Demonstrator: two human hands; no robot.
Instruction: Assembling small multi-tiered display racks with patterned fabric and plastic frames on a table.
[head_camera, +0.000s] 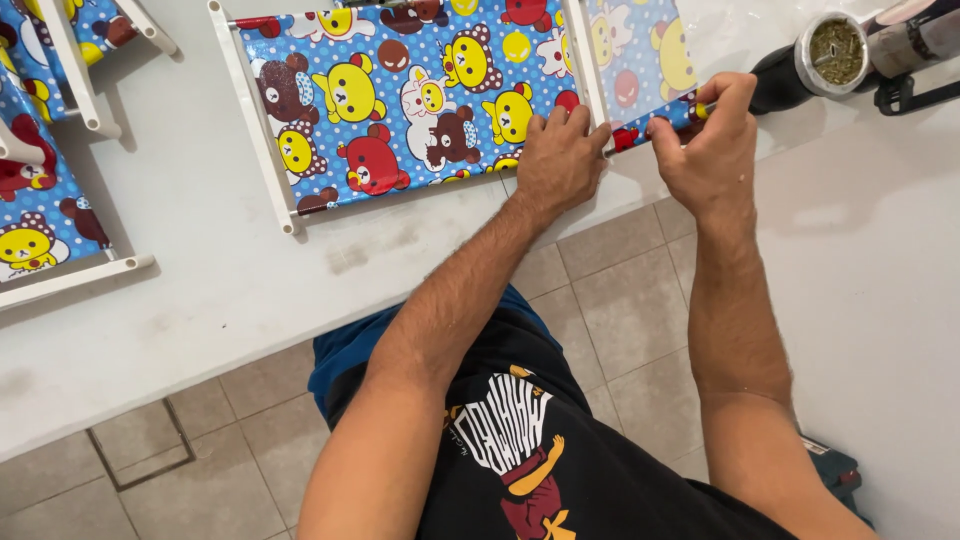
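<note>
A white-framed panel covered in blue bear-print fabric (400, 100) lies on the white table (200, 260). My left hand (558, 160) presses flat on its lower right corner, by the white frame bar (588, 70). My right hand (705, 145) pinches the lower edge of the neighbouring bear-print panel (640, 60), thumb and fingers closed on the fabric fold near the table's edge.
More bear-print framed panels (40, 190) lie at the far left. A metal cup filled with green herb (835, 50) and dark objects (915, 60) sit at the top right. A second white surface (880, 300) runs along the right. Tiled floor (620, 300) shows below.
</note>
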